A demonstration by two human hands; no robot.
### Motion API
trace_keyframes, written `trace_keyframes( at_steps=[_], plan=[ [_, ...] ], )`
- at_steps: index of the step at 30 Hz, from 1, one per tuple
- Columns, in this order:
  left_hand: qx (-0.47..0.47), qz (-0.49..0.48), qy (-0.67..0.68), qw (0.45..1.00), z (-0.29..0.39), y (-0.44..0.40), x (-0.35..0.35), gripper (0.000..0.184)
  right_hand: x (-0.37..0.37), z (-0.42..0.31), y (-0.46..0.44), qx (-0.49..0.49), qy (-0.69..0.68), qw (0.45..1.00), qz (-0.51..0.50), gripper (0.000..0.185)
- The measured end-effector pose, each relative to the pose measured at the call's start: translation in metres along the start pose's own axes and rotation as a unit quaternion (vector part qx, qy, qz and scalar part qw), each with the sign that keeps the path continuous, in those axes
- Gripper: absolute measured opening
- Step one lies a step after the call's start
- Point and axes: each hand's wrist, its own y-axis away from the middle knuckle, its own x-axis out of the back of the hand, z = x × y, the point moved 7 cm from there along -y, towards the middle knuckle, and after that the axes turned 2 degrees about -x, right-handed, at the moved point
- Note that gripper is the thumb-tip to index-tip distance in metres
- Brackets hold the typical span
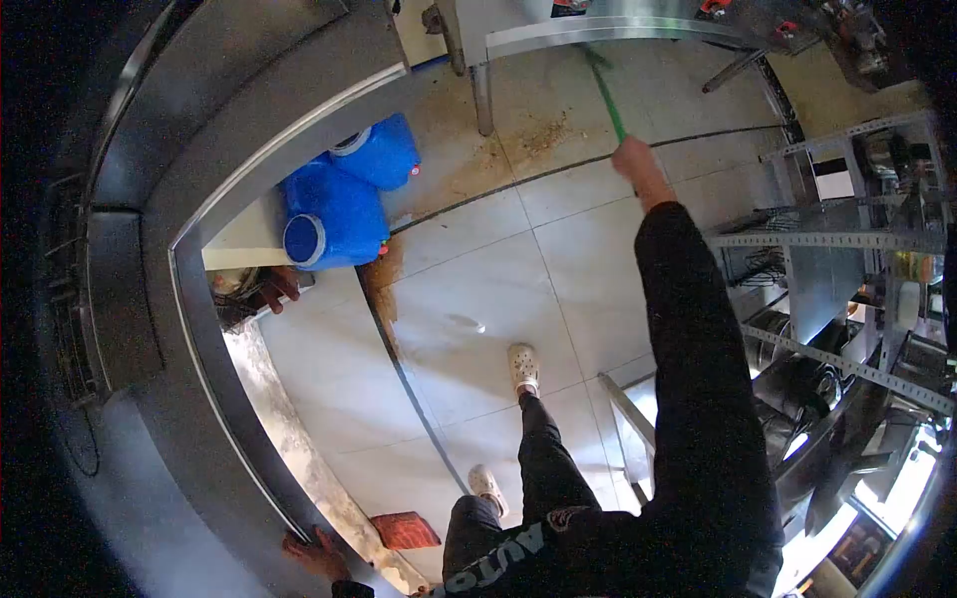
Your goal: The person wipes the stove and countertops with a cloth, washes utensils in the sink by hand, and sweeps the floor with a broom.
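Stretched far forward, my right hand (pixel 640 167) is closed round a long green stick (pixel 610 105). The stick slants away along the tiled floor (pixel 469 289), and its far end by the table is too unclear to name. Brown crumbs and dirt (pixel 543 138) lie on the tiles left of the stick. At the lower left, my left hand (pixel 317 556) grips the metal edge of a steel counter (pixel 214 399); its fingers are partly in shadow.
Blue plastic drums (pixel 344 214) stand beneath the counter at left. A steel table (pixel 608 32) is ahead, and metal shelves (pixel 827 239) with pots line the right. A red cloth-like item (pixel 406 530) lies near my feet. Brown stains (pixel 382 289) mark the floor.
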Motion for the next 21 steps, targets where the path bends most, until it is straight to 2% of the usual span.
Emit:
trace_keyframes(
  at_steps=[1,3,5,6,7,8,9,10,12,13,14,16,18,19,21],
  plan=[
    [0.050,-0.033,-0.010,0.998,-0.005,-0.004,0.000,0.055,-0.001,-0.006,0.027,-0.013,-0.020,0.998,0.061,0.020],
    [0.001,-0.016,-0.044,0.999,-0.018,-0.002,-0.006,0.054,-0.001,-0.013,0.093,0.042,0.010,0.999,0.004,0.019],
    [-0.042,0.006,-0.067,0.997,-0.028,0.001,-0.008,0.052,-0.004,0.010,0.181,0.140,-0.018,0.989,-0.047,0.020],
    [-0.017,-0.022,-0.078,0.997,-0.032,0.002,-0.013,0.052,0.015,0.025,0.223,0.040,0.002,0.991,-0.131,0.029],
    [0.004,-0.049,-0.087,0.995,-0.038,0.001,-0.021,0.051,0.030,0.050,0.254,-0.060,-0.026,0.963,-0.262,0.041],
    [-0.020,0.062,-0.003,0.998,-0.054,0.008,-0.030,0.049,0.069,0.065,0.283,-0.020,-0.078,0.974,-0.214,0.048],
    [-0.029,0.057,0.006,0.998,-0.133,0.031,-0.050,0.049,0.111,0.082,0.314,-0.043,-0.125,0.967,-0.219,0.047],
    [-0.049,0.133,0.014,0.990,-0.147,0.033,-0.064,0.048,0.153,0.083,0.342,-0.063,-0.159,0.965,-0.197,0.043],
    [-0.084,0.280,0.024,0.956,-0.137,0.040,-0.079,0.048,0.205,0.084,0.375,-0.088,-0.191,0.962,-0.173,0.040],
    [-0.093,0.277,0.027,0.956,-0.120,0.033,-0.072,0.048,0.220,0.088,0.388,-0.125,-0.223,0.955,-0.154,0.039],
    [-0.069,0.257,0.028,0.964,-0.100,0.025,-0.063,0.049,0.227,0.096,0.397,-0.160,-0.253,0.945,-0.133,0.039],
    [-0.018,0.214,0.023,0.976,-0.062,0.019,-0.033,0.053,0.206,0.129,0.378,-0.073,-0.213,0.970,-0.095,0.040],
    [0.043,0.175,0.013,0.983,-0.044,0.020,-0.017,0.057,0.169,0.155,0.333,-0.211,-0.146,0.959,-0.116,0.041],
    [0.043,0.178,0.011,0.983,-0.042,0.020,-0.015,0.057,0.122,0.192,0.296,-0.088,-0.101,0.991,0.006,0.039],
    [0.036,0.150,-0.035,0.987,-0.041,0.021,-0.012,0.059,0.069,0.184,0.227,-0.113,-0.009,0.994,-0.007,0.030]
  ],
)
